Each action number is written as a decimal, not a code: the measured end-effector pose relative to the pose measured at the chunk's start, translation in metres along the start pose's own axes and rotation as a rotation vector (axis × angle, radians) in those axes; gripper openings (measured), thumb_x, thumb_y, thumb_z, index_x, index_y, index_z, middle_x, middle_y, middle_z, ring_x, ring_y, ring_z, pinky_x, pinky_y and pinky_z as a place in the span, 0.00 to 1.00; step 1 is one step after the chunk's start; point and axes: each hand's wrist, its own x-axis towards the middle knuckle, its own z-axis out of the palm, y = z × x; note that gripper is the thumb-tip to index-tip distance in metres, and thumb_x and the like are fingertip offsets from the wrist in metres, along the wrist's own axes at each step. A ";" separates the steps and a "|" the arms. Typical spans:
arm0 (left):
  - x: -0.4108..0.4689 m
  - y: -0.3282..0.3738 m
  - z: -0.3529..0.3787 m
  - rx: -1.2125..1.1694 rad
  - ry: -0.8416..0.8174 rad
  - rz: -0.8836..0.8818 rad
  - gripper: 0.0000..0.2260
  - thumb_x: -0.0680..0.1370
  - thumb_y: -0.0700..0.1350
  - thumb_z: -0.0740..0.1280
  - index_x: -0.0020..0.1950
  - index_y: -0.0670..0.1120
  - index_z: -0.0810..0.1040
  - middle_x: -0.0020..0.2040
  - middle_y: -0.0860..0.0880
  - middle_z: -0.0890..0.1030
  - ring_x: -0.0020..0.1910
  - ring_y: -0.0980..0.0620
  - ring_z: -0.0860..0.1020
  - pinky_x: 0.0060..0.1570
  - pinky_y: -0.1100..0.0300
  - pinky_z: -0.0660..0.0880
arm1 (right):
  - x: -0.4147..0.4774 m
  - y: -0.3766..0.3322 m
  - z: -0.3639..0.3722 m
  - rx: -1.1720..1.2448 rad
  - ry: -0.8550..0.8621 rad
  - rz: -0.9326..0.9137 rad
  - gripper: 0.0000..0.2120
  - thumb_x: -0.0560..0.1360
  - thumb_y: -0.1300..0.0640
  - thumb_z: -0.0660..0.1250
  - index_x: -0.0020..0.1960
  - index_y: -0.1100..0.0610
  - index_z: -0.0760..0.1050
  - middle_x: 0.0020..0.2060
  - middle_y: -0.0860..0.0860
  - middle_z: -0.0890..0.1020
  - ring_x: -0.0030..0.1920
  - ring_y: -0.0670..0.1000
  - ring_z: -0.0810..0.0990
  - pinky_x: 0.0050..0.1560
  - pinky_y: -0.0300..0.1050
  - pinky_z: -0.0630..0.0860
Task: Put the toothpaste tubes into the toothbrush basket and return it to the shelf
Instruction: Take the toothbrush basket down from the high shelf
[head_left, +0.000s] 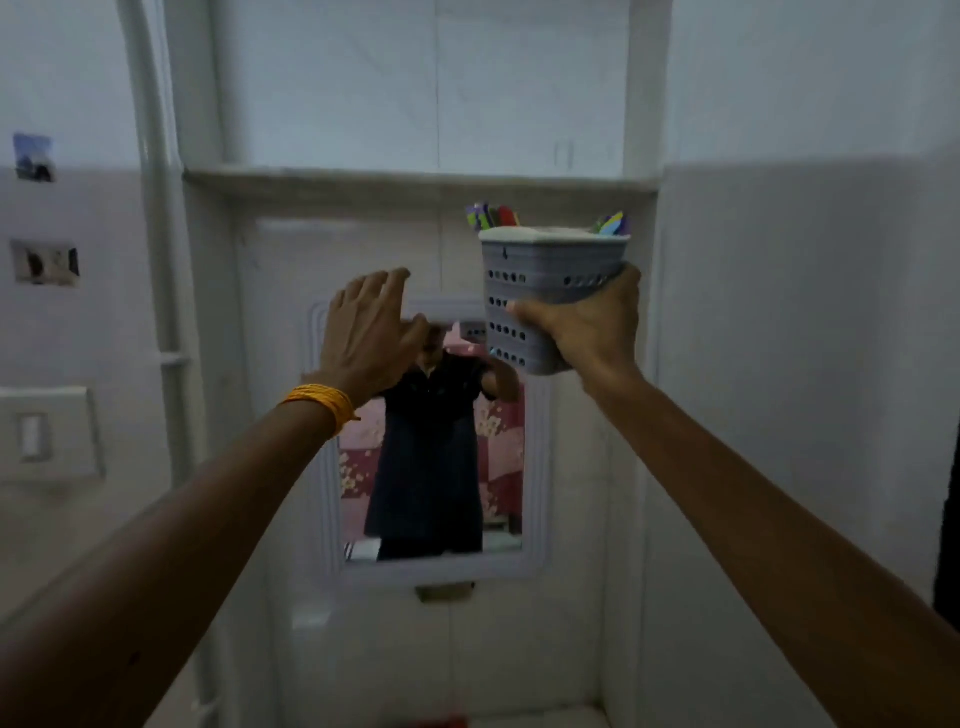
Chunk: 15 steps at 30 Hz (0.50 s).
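Observation:
A grey perforated toothbrush basket (540, 280) is held up in my right hand (592, 327), which grips its lower side. Coloured toothbrush and tube ends (493, 215) stick up above its rim at the left and right. The basket hangs just below the white shelf ledge (415, 179) and a little to the right of its middle. My left hand (371, 327) is raised to the left of the basket, fingers apart, holding nothing. A yellow thread band circles that wrist. What lies inside the basket is hidden by its wall.
A white-framed mirror (537, 467) hangs on the tiled wall below the shelf and reflects a person in dark clothes. A white pipe (156, 208) runs down the left. A switch plate (47, 431) and two stickers sit on the left wall.

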 end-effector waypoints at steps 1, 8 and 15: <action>-0.019 -0.002 0.006 0.001 -0.015 0.002 0.23 0.78 0.54 0.59 0.69 0.42 0.70 0.65 0.39 0.76 0.63 0.39 0.74 0.62 0.44 0.70 | -0.019 0.018 0.001 -0.004 -0.017 0.014 0.52 0.55 0.50 0.88 0.71 0.58 0.64 0.65 0.53 0.74 0.63 0.51 0.77 0.59 0.46 0.80; -0.174 -0.032 0.064 -0.038 -0.179 -0.090 0.21 0.78 0.51 0.61 0.69 0.46 0.67 0.60 0.42 0.77 0.57 0.41 0.75 0.58 0.46 0.73 | -0.165 0.134 -0.002 -0.039 -0.097 0.166 0.56 0.54 0.51 0.89 0.74 0.59 0.63 0.69 0.53 0.74 0.66 0.50 0.77 0.64 0.46 0.79; -0.324 -0.050 0.118 -0.095 -0.534 -0.300 0.25 0.78 0.48 0.64 0.74 0.41 0.66 0.68 0.38 0.75 0.64 0.37 0.75 0.61 0.44 0.72 | -0.303 0.243 -0.031 -0.151 -0.118 0.391 0.55 0.55 0.55 0.89 0.75 0.60 0.62 0.70 0.54 0.73 0.67 0.49 0.73 0.64 0.38 0.72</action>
